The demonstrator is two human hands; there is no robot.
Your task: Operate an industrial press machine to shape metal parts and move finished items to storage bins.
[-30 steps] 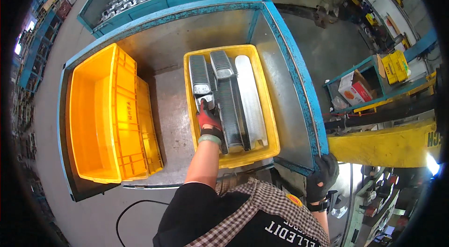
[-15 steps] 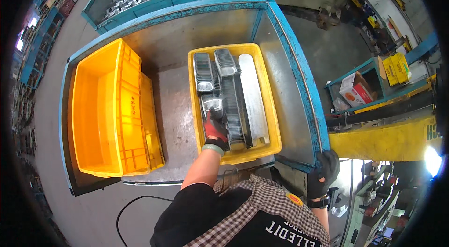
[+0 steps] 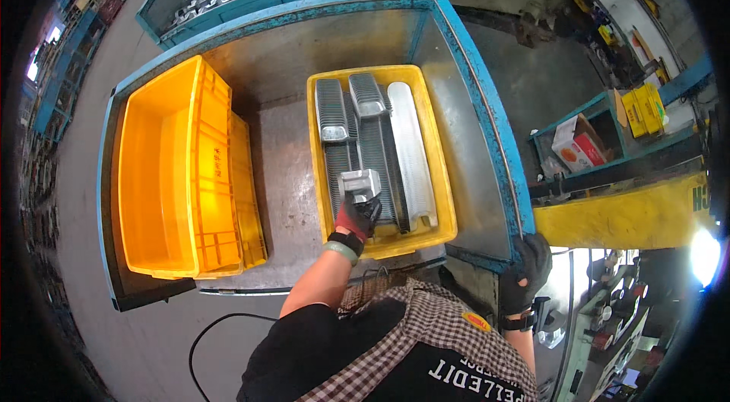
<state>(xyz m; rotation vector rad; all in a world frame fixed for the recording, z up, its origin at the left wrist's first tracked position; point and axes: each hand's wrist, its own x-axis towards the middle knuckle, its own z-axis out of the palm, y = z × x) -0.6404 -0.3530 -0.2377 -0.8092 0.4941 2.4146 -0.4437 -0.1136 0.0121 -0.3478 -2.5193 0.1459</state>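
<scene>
My left hand (image 3: 357,221), in a red and black glove, is closed on the near end of a silver box-shaped metal part (image 3: 360,184). The part is tilted above rows of tightly nested ribbed metal parts (image 3: 331,105) in a yellow crate (image 3: 447,208). A second ribbed stack (image 3: 368,98) lies beside the first at the far end, and a long pale silver row (image 3: 411,151) runs along the crate's right side. My right hand (image 3: 530,273), in a dark glove, has its fingers wrapped over the near right corner of a blue metal bin (image 3: 487,109).
Tipped on its side in the bin's left part is an orange-yellow crate (image 3: 156,174), against another one. Another blue bin (image 3: 251,5) with many silver parts stands beyond. To the right are a yellow beam (image 3: 616,216) and a cardboard box (image 3: 578,145). A black cable (image 3: 220,320) lies on the floor.
The metal part in my left hand has come up and turned, showing more of its side. That hand has shifted slightly toward me. My right hand stays on the bin's corner.
</scene>
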